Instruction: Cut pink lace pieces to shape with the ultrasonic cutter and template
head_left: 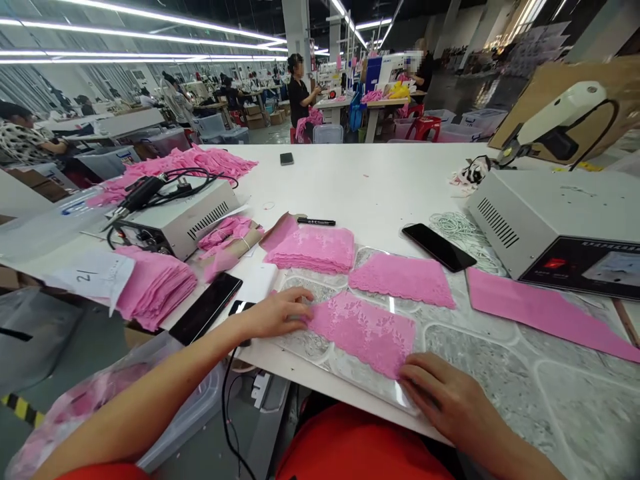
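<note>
A pink lace fabric piece [367, 327] lies nearly flat on the marble-patterned mat in front of me. At its left end, the fingers of my left hand [280, 313] are closed on the edge. My right hand [450, 393] pinches the lower right corner, its fingers pressed together. Just beyond lies another pink lace piece [403, 279], apart from both hands. A neat stack of pink lace pieces [313, 250] sits behind my left hand. The mat [465, 340] extends under the work to the right.
On the left are a grey machine box [193, 217], a pink fabric stack [155, 287] and a black phone [207, 308]. Another phone [439, 247], a larger machine [560, 220] and a long pink strip [545, 310] lie right. A marker [317, 221] rests behind the lace stack.
</note>
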The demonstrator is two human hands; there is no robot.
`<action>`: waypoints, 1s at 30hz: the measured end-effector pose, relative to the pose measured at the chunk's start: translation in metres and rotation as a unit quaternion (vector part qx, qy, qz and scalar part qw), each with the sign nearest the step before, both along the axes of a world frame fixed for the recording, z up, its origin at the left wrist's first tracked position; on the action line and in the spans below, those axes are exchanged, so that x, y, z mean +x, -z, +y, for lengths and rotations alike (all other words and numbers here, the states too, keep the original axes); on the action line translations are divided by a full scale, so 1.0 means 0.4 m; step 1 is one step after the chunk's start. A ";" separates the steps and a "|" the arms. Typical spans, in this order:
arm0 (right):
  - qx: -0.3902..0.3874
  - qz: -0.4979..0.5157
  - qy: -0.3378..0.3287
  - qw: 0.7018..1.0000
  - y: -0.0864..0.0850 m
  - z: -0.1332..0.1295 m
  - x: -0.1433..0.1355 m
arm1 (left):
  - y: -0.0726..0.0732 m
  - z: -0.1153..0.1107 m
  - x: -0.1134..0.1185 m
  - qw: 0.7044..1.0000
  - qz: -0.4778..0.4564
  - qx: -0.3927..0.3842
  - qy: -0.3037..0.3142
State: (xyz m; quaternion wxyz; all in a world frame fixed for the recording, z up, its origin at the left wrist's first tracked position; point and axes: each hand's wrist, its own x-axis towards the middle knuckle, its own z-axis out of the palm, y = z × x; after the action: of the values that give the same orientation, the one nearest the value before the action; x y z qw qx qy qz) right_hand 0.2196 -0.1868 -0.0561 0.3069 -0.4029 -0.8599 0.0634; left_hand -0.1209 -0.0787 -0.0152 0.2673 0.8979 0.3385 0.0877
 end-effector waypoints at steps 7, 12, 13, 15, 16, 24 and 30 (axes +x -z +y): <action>-0.184 0.026 0.003 0.983 -0.087 0.069 0.023 | -0.040 0.011 0.030 0.999 -0.017 0.036 -0.013; -0.217 0.060 0.046 0.973 -0.198 0.244 0.030 | -0.130 0.165 0.038 0.994 -0.046 0.080 -0.063; -0.211 0.062 0.052 0.974 -0.222 0.294 0.022 | -0.148 0.208 0.034 0.991 -0.050 0.096 -0.084; -0.178 0.086 0.071 0.978 -0.267 0.398 -0.003 | -0.183 0.288 0.017 0.981 -0.058 0.130 -0.130; -0.142 0.108 0.080 0.981 -0.286 0.446 -0.019 | -0.198 0.320 0.005 0.975 -0.063 0.149 -0.154; -0.100 0.095 0.036 0.990 -0.219 0.607 -0.156 | -0.146 0.348 -0.123 0.963 -0.027 0.208 -0.170; -0.168 0.100 0.078 0.978 -0.119 0.509 -0.072 | -0.079 0.266 -0.060 0.969 -0.013 0.219 -0.114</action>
State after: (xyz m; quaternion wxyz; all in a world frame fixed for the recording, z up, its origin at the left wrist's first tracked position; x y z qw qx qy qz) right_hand 0.1909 0.0170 -0.0086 0.3234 -0.5060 -0.7679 0.2230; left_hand -0.1451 0.0279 0.0165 0.0564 0.8888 0.4080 0.2010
